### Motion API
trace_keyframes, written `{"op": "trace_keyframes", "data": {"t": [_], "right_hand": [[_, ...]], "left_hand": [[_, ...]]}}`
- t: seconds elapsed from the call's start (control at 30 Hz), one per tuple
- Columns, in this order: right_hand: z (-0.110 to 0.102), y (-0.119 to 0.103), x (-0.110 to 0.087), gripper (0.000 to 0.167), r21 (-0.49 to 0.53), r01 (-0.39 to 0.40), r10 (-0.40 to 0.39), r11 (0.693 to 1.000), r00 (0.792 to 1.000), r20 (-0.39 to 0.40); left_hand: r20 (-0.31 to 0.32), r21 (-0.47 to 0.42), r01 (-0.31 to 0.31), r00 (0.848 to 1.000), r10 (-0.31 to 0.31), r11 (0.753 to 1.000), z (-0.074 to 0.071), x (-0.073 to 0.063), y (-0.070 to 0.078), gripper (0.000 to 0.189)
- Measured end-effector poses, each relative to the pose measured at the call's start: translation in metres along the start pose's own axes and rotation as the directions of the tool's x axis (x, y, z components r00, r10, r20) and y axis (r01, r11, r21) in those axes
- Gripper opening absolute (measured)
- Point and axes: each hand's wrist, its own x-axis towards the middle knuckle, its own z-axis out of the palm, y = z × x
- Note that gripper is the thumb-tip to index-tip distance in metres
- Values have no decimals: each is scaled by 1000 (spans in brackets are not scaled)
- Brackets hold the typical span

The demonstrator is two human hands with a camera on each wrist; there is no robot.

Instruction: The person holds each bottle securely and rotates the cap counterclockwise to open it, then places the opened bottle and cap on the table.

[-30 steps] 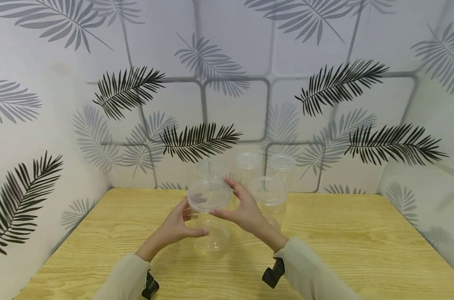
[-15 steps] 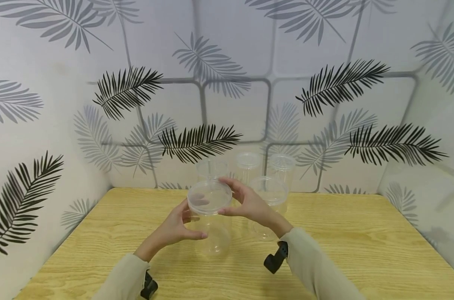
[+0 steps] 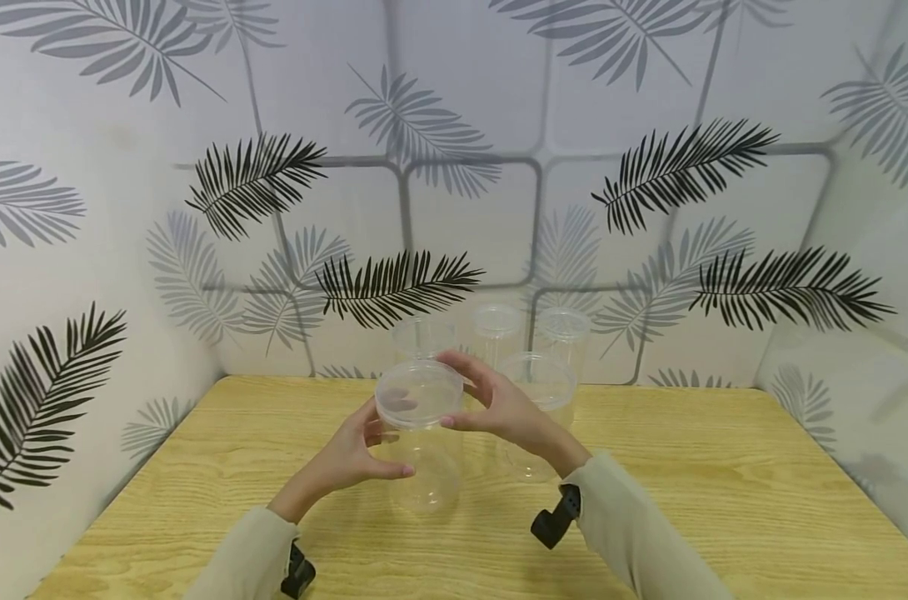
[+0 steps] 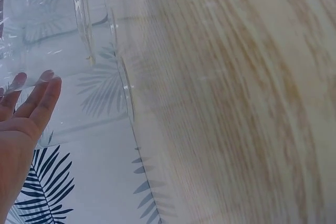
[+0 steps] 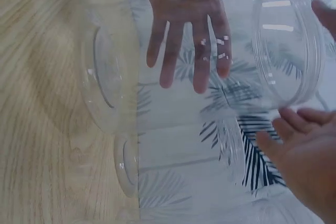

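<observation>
A clear plastic jar (image 3: pixel 424 479) with a clear lid (image 3: pixel 420 392) stands upright in front of me, near the middle of the table. My left hand (image 3: pixel 346 452) holds the jar's body from the left, its thumb in front and fingers round behind. Through the clear wall, those left fingers (image 5: pixel 199 72) show spread in the right wrist view. At the lid's right side is my right hand (image 3: pixel 510 417), thumb at the near rim and fingers at the far rim, gripping it.
Several more clear lidded jars stand behind and to the right: a wide one (image 3: pixel 536 392), two slimmer ones, a jar (image 3: pixel 496 329) and a jar (image 3: pixel 566 333), and another behind the held jar. A patterned wall (image 3: pixel 454 225) closes off the wooden table (image 3: pixel 724 483).
My right hand has shifted slightly right, its thumb sliding along the lid's rim. The jar has come a little nearer to me. My left hand keeps its hold.
</observation>
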Motion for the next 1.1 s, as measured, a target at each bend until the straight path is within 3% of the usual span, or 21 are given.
{"op": "trace_keyframes", "data": {"t": [0.23, 0.4, 0.57, 0.7, 0.87, 1.0, 1.1], "right_hand": [[23, -4, -8, 86, -120, -57, 25, 991, 968, -250], [36, -5, -10, 88, -157, -71, 15, 985, 943, -332], [42, -3, -11, 85, -192, -54, -17, 980, 936, -351], [37, -1, -11, 85, -181, -49, -7, 982, 955, -296], [20, 2, -10, 83, -50, -33, 28, 998, 995, -95], [7, 3, -7, 81, 65, -21, 17, 998, 998, 63], [2, 3, -6, 82, 105, -27, 14, 994, 992, 125]], "left_hand": [[-23, 5, -7, 1000, 8, 1000, 1, -3, -1, 92], [-45, 7, -7, 999, 7, 1000, 5, -5, 1, 91], [-56, 21, 4, 998, -3, 1000, 11, -9, 4, 91], [-59, 27, 15, 998, -13, 1000, 13, -11, 5, 92], [-49, 26, 21, 999, -19, 999, 13, -13, 8, 93], [-31, 15, 29, 999, -28, 999, 14, -13, 10, 93], [-24, 4, 32, 999, -32, 999, 15, -14, 12, 93]]}}
